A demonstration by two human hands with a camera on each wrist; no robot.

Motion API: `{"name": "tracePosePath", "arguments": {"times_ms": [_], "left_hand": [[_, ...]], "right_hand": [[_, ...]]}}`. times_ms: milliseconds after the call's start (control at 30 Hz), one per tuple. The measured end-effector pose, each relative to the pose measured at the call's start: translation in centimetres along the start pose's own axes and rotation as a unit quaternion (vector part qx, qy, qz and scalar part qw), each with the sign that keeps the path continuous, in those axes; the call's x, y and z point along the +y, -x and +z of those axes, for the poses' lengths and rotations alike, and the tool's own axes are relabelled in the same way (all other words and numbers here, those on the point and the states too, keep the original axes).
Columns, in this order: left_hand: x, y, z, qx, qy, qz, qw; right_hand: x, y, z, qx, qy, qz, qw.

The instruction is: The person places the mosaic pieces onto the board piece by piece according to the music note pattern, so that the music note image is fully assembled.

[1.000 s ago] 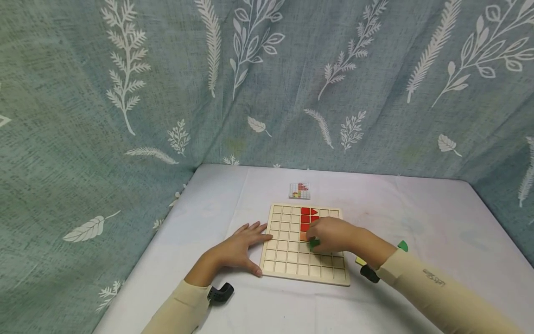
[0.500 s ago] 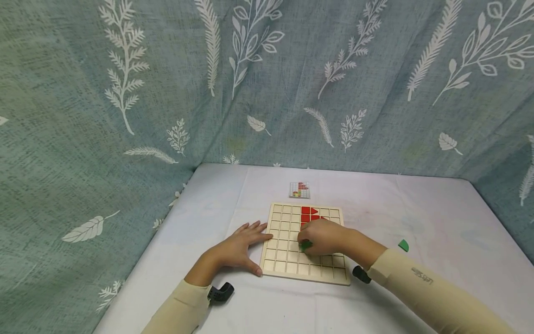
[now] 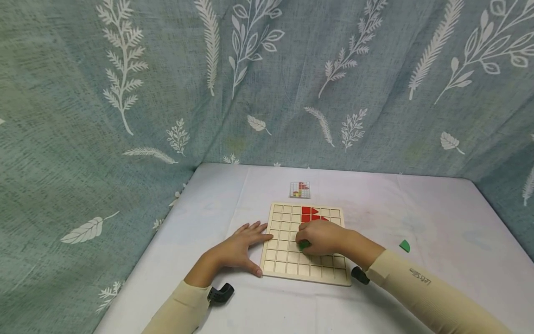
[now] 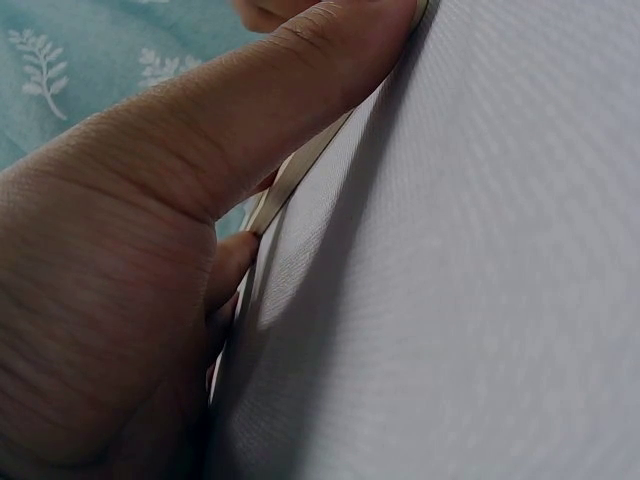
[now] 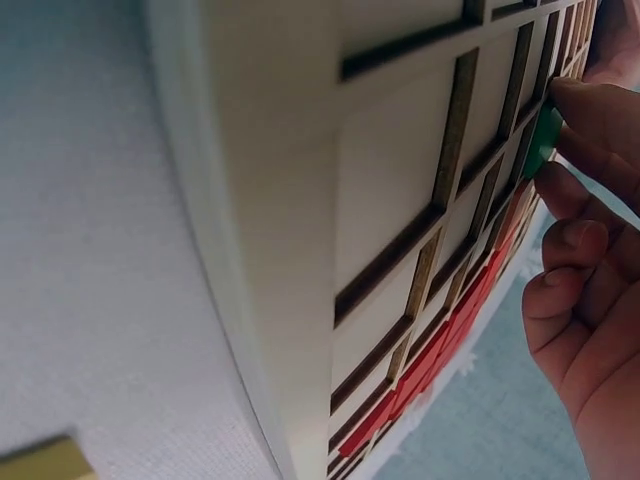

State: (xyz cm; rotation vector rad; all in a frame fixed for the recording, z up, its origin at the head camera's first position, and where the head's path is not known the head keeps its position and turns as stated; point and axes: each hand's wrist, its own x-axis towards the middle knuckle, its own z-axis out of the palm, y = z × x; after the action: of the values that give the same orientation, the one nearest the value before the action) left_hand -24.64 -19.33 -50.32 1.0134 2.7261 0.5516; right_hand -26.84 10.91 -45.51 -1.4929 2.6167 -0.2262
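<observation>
A wooden grid board lies on the table, with red square and pointed pieces set in its upper cells. An orange piece shows beside the red ones in the right wrist view. Between thumb and fingers my right hand pinches a green piece right at the cells below the orange one; the hand covers part of the board. My left hand rests at the board's left edge, fingers spread and thumb against the near corner.
A small pattern card lies beyond the board. To the right is a loose green quarter-round piece. The corner of a yellow piece shows on the white table cloth. A leaf-patterned curtain stands behind.
My right hand has moved left and slightly down across the board with the green piece, uncovering a second pointed red tip. The left hand has stayed in place.
</observation>
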Motion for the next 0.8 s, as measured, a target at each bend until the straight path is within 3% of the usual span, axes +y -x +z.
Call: {"name": "tracePosePath", "arguments": {"times_ms": [800], "left_hand": [[-0.12, -0.15, 0.14, -0.008, -0.011, -0.013, 0.9998]], "right_hand": [[0.38, 1.02, 0.36, 0.009, -0.018, -0.005, 1.000]]}}
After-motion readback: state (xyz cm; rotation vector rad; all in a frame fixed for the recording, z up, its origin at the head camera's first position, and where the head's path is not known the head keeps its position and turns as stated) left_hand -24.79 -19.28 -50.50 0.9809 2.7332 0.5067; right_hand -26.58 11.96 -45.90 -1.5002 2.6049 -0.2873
